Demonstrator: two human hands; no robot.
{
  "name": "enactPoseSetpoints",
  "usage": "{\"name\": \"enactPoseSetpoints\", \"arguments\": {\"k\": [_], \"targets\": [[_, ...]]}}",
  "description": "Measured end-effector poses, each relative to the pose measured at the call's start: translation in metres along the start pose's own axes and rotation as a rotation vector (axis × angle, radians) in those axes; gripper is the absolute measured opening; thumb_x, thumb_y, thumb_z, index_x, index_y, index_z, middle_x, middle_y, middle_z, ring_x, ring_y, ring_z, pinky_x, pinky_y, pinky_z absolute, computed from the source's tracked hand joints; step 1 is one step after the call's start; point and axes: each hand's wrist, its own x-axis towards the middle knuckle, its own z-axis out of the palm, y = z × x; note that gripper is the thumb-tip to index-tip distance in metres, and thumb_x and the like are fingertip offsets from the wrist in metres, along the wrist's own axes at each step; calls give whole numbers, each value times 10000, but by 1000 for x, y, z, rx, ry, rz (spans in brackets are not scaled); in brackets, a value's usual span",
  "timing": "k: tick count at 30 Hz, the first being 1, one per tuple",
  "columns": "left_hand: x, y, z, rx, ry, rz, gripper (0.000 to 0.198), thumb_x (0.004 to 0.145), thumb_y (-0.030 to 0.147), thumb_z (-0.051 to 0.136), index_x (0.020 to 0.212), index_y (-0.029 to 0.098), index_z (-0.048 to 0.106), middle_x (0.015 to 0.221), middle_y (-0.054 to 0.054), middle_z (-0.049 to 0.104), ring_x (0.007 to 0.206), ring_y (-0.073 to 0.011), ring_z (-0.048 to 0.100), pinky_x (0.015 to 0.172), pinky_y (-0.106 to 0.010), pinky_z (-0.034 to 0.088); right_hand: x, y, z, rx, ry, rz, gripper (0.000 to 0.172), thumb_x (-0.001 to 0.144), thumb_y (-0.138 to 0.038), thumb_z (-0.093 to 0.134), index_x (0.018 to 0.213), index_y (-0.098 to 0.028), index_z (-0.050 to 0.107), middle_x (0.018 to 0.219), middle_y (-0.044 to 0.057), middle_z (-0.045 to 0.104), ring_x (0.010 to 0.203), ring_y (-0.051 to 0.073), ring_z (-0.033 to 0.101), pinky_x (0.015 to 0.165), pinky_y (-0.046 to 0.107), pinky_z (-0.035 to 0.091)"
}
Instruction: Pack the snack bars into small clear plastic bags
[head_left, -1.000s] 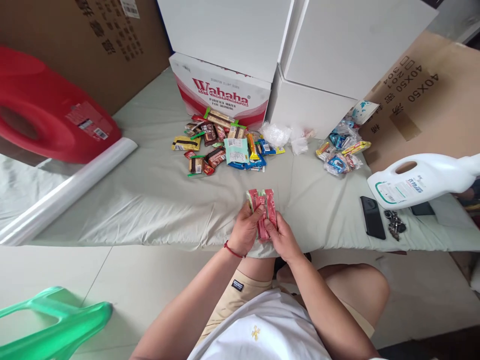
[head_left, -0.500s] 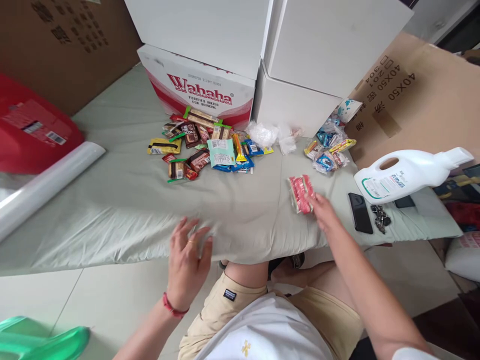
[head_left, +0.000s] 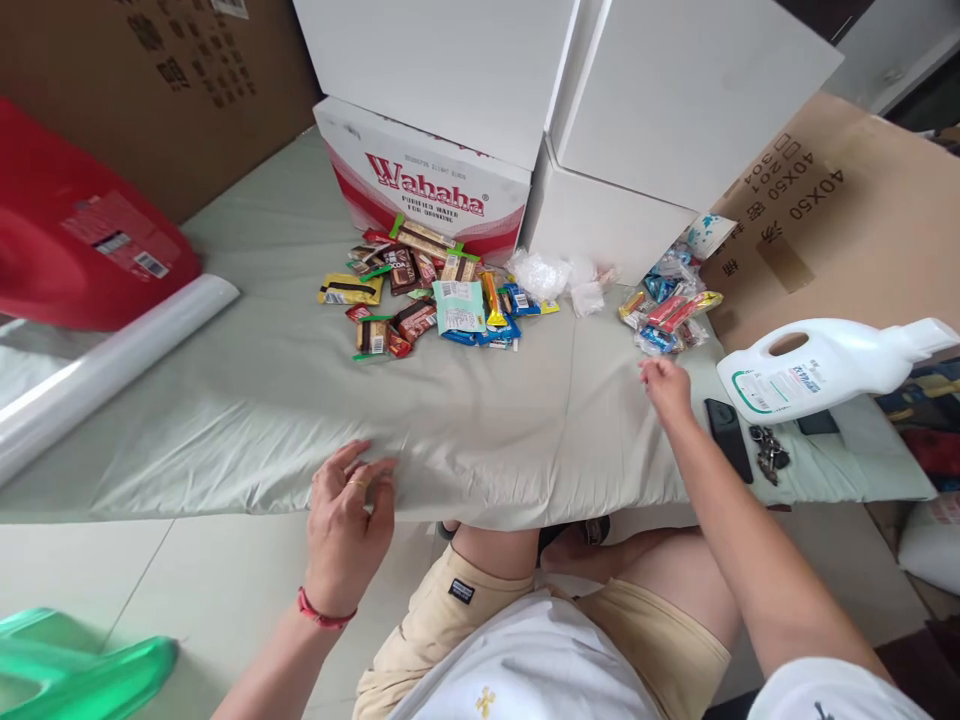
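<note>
My left hand (head_left: 349, 525) lies open with fingers spread on the front edge of the pale green sheet (head_left: 255, 400), holding nothing. My right hand (head_left: 666, 388) is stretched out to the right, empty, fingers loosely apart, just below a small heap of snack packets (head_left: 664, 318). Red packets (head_left: 670, 308) lie on top of that heap. A larger heap of assorted snack packets (head_left: 431, 300) sits in the middle, in front of the Wahaha carton (head_left: 427, 190).
White boxes (head_left: 675, 100) stand at the back. A white detergent jug (head_left: 817, 370), a black phone (head_left: 727, 435) and keys (head_left: 769, 450) lie at the right. A red jug (head_left: 75, 240) and a clear film roll (head_left: 112, 370) are left; green plastic (head_left: 75, 670) is on the floor.
Both hands held the red packets together; the right hand carried them to the right heap and let go. The left hand dropped to the sheet's front edge.
</note>
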Motion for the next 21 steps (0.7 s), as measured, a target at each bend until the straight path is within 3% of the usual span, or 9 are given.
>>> {"name": "enactPoseSetpoints", "arguments": {"k": [4,6,8,10,13,17,19,21], "targets": [[17,-2,-5,-67,-7,-83,227,934,159,424,887,210,641,913,-51,670,826,-175,666,769,-313,523,-75,11,13,-228,-396,-234,322,918,-478,525,870,-217,709,699,8,664,649,172,580,660,293,421],[23,-2,1,-35,4,-211,101,904,254,516,941,207,598,755,3,600,659,-157,598,667,-290,483,-92,5,14,-277,-514,-282,334,937,-484,499,871,-227,701,723,12,682,665,181,600,679,297,426],[25,-3,10,45,11,-334,154,854,313,578,962,205,563,654,40,522,566,-157,535,581,-280,416,-93,-4,15,-275,-542,-274,350,945,-498,483,874,-228,693,699,6,662,648,180,588,669,293,426],[22,-6,21,136,-29,-350,89,832,264,545,904,213,550,576,51,477,511,-160,492,543,-276,336,-84,-14,19,-256,-524,-230,362,939,-517,487,888,-225,695,642,-10,610,606,172,550,632,285,413],[15,-10,30,236,-46,-189,82,808,159,498,785,221,547,521,39,471,484,-154,463,532,-272,266,-60,-31,33,-239,-495,-193,354,916,-510,503,907,-220,707,609,-26,572,557,158,503,593,278,391],[13,-11,30,276,4,76,331,913,167,522,598,206,429,503,32,478,456,-118,399,508,-257,241,-17,-57,67,-280,-415,-232,296,897,-434,508,861,-215,704,622,-10,615,578,171,541,637,294,427],[16,-9,28,306,18,181,415,952,198,561,567,195,405,496,37,473,449,-107,387,505,-261,236,6,-72,89,-341,-349,-286,258,896,-377,513,872,-209,707,692,17,666,660,196,601,701,312,462],[18,-6,27,335,56,251,422,951,203,604,570,194,422,490,45,463,448,-105,396,506,-268,237,26,-88,110,-447,-279,-390,240,880,-311,537,987,-200,720,888,65,719,796,226,645,763,333,485]]}}
